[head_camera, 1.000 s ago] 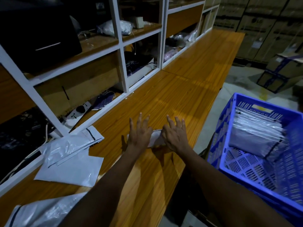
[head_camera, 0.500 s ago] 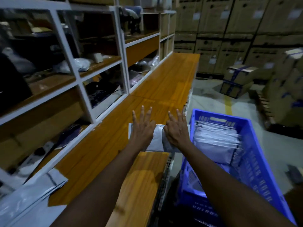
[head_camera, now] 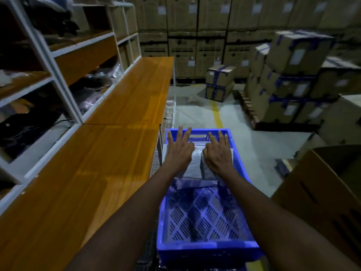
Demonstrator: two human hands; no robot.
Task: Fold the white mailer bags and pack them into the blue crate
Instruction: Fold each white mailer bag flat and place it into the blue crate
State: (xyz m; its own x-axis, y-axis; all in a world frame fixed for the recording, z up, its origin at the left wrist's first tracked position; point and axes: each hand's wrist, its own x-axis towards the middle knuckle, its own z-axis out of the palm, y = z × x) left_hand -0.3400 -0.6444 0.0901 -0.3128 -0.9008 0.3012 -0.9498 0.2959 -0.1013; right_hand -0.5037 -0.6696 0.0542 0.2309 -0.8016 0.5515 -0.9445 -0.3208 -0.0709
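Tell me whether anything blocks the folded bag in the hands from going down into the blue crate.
Nothing visible does. The left hand and right hand hold the folded mailer bag over the blue crate, against the packed bags at its far end. The crate floor nearer the person is bare.

Stacked mailer bags [head_camera: 199, 144] in the blue crate [head_camera: 207, 249] mostly hidden behind both hands; shelf contents [head_camera: 29, 122] dim, indistinct.
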